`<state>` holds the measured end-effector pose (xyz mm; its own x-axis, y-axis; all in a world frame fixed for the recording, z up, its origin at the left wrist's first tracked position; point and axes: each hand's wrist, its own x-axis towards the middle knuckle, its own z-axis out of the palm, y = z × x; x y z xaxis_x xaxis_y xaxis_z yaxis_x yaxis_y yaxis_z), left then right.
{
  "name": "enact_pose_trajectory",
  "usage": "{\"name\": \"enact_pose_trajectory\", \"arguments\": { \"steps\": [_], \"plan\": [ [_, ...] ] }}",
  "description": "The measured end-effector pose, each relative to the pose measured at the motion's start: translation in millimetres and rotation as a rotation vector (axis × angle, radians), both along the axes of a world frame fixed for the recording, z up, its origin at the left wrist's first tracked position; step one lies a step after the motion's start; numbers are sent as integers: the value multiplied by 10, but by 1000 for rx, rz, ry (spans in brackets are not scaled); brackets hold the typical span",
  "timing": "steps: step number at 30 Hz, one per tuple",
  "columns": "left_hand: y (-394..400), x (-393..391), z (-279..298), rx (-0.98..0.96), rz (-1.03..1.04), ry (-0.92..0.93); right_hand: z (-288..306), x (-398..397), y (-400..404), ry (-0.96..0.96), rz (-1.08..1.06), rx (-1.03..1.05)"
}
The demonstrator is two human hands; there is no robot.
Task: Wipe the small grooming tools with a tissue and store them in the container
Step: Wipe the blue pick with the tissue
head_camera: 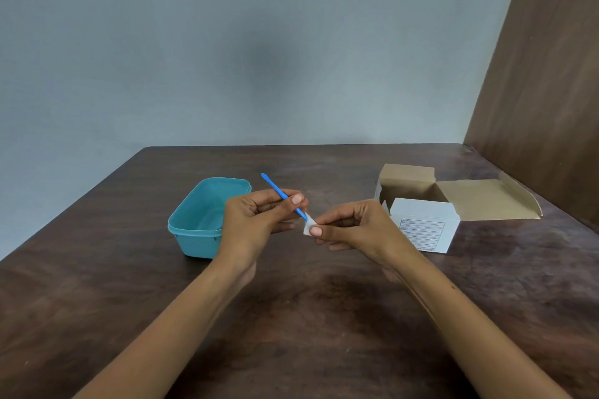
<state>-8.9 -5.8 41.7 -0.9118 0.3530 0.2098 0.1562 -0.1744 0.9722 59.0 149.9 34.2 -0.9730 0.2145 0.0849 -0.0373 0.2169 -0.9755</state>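
My left hand (pixel 256 217) pinches a thin blue grooming stick (pixel 274 186) near its lower part; the stick slants up and to the left above the table. My right hand (pixel 353 230) holds a small folded white tissue (pixel 308 226) between thumb and fingers, pressed around the stick's lower tip. An open teal plastic container (pixel 197 220) stands just left of my left hand, partly hidden by it. What lies inside the container I cannot tell.
An open cardboard box (pixel 424 220), white outside and brown inside, sits to the right with its lid flap (pixel 486 201) laid flat. The dark wooden table (pixel 291 317) meets a grey wall behind and a brown wooden panel (pixel 544 74) at the right.
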Motion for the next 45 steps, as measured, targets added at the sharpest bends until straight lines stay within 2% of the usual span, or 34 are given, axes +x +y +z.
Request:
{"name": "enact_pose_trajectory", "arguments": {
  "steps": [10,18,29,37,42,45],
  "plan": [
    [-17,-22,7,14,18,-29,-33,-25,-64,11,-26,28],
    [-19,-17,33,39,-21,-88,-40,-20,-37,54,-59,-7],
    [-13,-8,30,80,-34,-80,-4,-26,-40,113,-38,-67],
    [-24,-9,65,113,-59,-136,24,-22,-8,192,-5,-4],
    [-45,20,127,146,-89,-143,30,-36,24,318,-51,160],
    [-45,22,141,156,-85,-142,29,-44,30,335,-59,177]
  ]
}}
